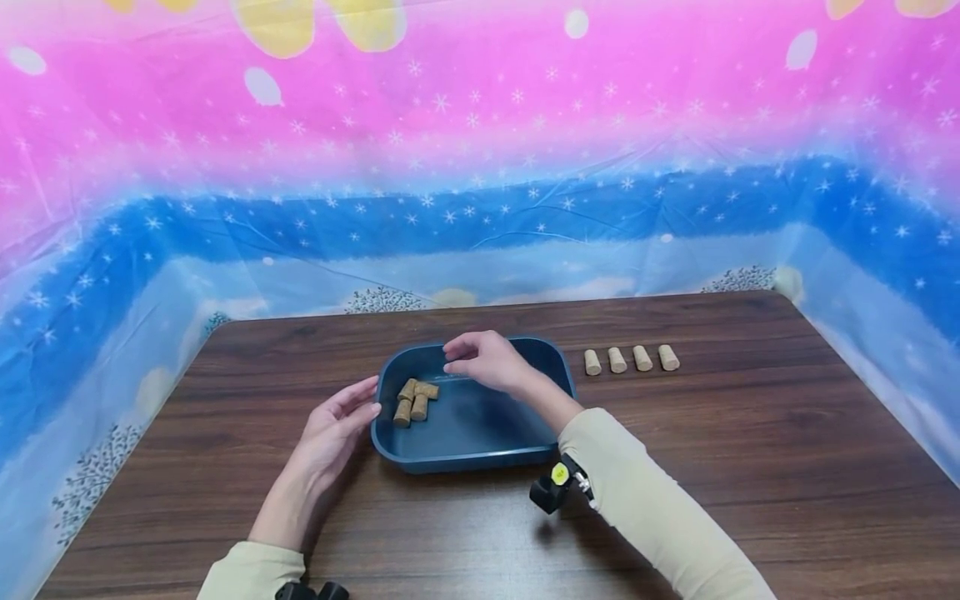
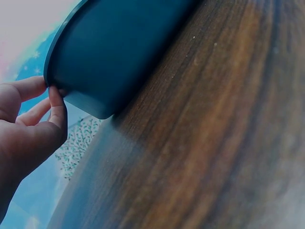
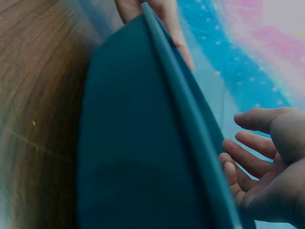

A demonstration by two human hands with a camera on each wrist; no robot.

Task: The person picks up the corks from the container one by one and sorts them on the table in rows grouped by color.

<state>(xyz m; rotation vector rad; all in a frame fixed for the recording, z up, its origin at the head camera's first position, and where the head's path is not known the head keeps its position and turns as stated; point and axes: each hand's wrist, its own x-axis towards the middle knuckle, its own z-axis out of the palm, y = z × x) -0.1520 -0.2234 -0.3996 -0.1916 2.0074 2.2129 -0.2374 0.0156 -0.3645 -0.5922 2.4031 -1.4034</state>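
On the desk [image 1: 750, 433], the left grip [image 1: 328, 437] pinches a blue tray [image 1: 480, 457] with corks [image 1: 419, 407] at left. Above, the right grip [image 1: 491, 363] is released, the yellow label [image 1: 559, 474] by its wrist illegible.

Snowflake backdrop [image 1: 480, 158] behind brown table [image 1: 750, 433]

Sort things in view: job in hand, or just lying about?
Likely in use: left hand, right hand, dark blue oblong tray, four brown stubby corks, four pale tapered corks.
Incidental: brown wood-grain table, pink-blue snowflake-print cloth, black wrist cameras.
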